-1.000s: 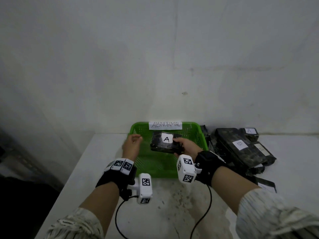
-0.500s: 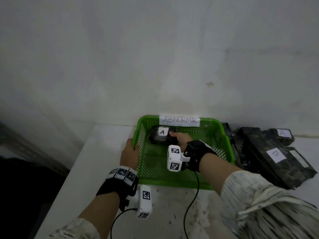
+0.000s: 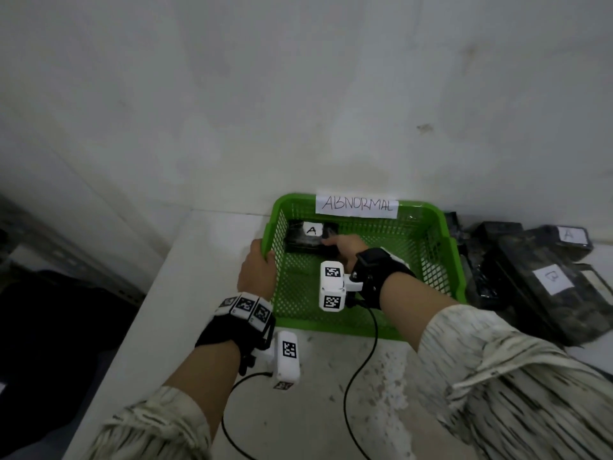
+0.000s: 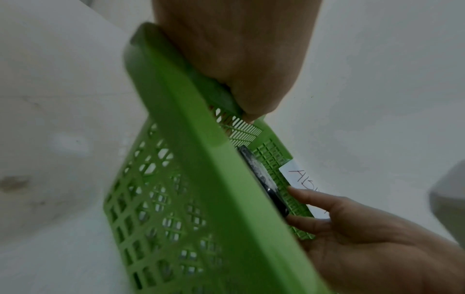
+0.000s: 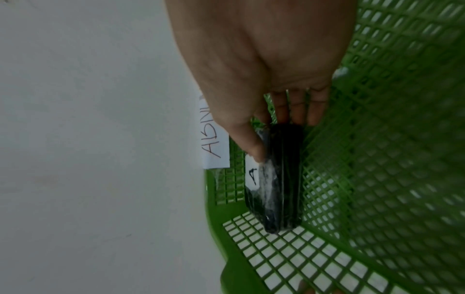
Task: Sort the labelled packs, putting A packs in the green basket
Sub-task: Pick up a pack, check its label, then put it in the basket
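The green basket (image 3: 441, 260) with an "ABNORMAL" sign stands against the wall. A black wrapped pack labelled A (image 3: 306, 239) lies in its back left corner. My right hand (image 3: 333, 242) reaches into the basket and pinches the pack's right end. In the right wrist view the thumb (image 5: 251, 147) lies on the pack (image 5: 281, 179) next to its label, with the fingers behind its end. My left hand (image 3: 262, 260) grips the basket's left rim; in the left wrist view that hand (image 4: 246, 95) curls over the rim (image 4: 191, 139).
A pile of black wrapped packs (image 3: 530, 293) lies right of the basket, one labelled A (image 3: 569, 234) at the back. The table's left edge (image 3: 159, 293) drops off beside my left arm. The wall stands right behind the basket.
My right hand carried the A pack from over the basket's middle down into the back left corner. My left hand moved from above the basket onto its left rim.
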Demonstrator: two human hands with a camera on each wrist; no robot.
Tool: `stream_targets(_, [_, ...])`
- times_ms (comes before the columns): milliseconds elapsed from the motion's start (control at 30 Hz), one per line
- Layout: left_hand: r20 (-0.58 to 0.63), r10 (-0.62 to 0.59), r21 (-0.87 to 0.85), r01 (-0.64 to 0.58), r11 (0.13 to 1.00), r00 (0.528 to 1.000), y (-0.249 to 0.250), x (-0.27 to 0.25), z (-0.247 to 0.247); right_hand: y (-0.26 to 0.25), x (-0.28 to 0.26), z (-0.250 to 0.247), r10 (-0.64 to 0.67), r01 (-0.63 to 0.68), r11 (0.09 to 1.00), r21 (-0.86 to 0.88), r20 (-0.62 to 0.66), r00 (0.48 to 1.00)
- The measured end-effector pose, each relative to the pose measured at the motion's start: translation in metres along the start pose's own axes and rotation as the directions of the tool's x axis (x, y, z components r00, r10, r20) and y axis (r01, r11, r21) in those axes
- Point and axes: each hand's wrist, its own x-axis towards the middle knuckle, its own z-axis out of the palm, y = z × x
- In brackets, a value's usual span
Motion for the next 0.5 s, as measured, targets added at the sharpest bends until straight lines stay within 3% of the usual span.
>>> stream_targets(133, [0.003, -0.038, 0.032, 0.037, 0.999, 0.999, 0.004, 0.001, -0.002, -0.008, -0.026, -0.019, -0.058, 0.058, 0.998, 0.002, -0.012, 0.998])
stream_targets(233, [-0.208, -0.094, 0.179, 0.133, 0.975, 0.973, 0.016, -0.008, 0.003, -0.011, -0.043, -0.040, -0.209, 0.210, 0.978, 0.003, -0.058, 0.976])
stream_targets(300, [-0.293, -0.047, 0.203, 0.110, 0.973, 0.955, 0.030, -0.020, 0.007, -0.010, -0.052, -0.058, -0.325, 0.325, 0.945, -0.022, -0.099, 0.940])
stream_targets(400, [-0.149, 0.061, 0.274, -0.018, 0.962, 0.987, 0.053, -0.039, 0.020, -0.007, -0.069, -0.090, -0.460, 0.448, 0.888, -0.107, -0.187, 0.868])
stream_targets(500, [-0.068, 0.118, 0.263, -0.096, 0.960, 0.991, 0.082, -0.062, 0.045, 0.004, -0.075, -0.130, -0.521, 0.488, 0.853, -0.184, -0.288, 0.803])
